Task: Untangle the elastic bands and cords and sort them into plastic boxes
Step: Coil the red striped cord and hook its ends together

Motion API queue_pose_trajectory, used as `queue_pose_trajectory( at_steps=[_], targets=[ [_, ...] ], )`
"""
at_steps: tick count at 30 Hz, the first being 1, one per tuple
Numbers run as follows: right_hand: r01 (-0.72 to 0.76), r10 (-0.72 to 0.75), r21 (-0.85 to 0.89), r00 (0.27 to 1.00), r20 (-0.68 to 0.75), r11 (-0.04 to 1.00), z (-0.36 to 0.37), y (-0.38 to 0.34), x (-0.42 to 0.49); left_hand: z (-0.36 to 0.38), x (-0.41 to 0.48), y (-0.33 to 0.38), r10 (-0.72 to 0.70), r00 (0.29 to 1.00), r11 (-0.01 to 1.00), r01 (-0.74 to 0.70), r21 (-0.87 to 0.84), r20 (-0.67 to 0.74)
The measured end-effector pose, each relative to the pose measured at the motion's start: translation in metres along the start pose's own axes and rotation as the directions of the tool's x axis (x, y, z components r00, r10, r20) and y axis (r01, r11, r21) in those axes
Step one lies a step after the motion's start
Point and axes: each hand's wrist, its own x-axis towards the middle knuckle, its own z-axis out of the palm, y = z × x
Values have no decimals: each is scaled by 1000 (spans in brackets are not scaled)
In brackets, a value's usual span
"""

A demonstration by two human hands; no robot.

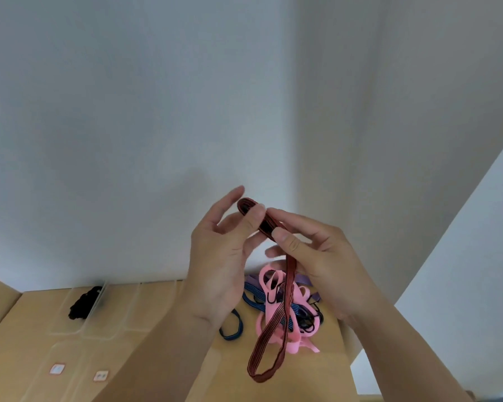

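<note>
Untangling step in hand: maroon striped band [266,343] was raised above the worktop [157,372], its upper end pinched by left grip [221,256] and right grip [317,256]. Lower loop hung before the tangle [291,303]; whether free, unclear. Next move likely called for carrying it left to an empty plastic box [122,309] beside the black cords [83,303].
</note>
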Motion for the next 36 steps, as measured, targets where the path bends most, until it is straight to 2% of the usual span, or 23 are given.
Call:
queue_pose_trajectory(
  at_steps=[3,8,11,14,18,21,27,30,36],
  targets=[
    [4,-3,25,999,-40,1000,6,4,-4,5,-4,-4,132,982,991,-134,-3,-134],
    [147,-134,52,972,-193,988,17,4,-4,17,-14,-12,258,949,963,-268,-31,-182],
    [195,-172,70,952,-252,978,24,7,-5,24,-15,-14,283,938,955,-295,-29,-202],
    [236,-199,83,928,-315,968,22,7,-8,24,-15,-13,281,945,959,-282,17,-166],
    [226,-178,113,928,-328,968,4,0,-5,10,-12,-6,182,980,983,-179,49,-79],
    [205,-155,179,953,-259,962,-6,-3,0,6,-14,-6,159,985,986,-156,50,-62],
    [121,-70,434,989,-133,893,-6,2,1,5,-17,-6,234,967,972,-235,1,-103],
    [134,-62,451,983,-171,882,-5,2,1,3,-18,-4,224,973,975,-223,11,-53],
    [148,-46,428,970,-240,891,-10,0,3,0,-16,-4,116,993,993,-116,6,23]
  ],
)
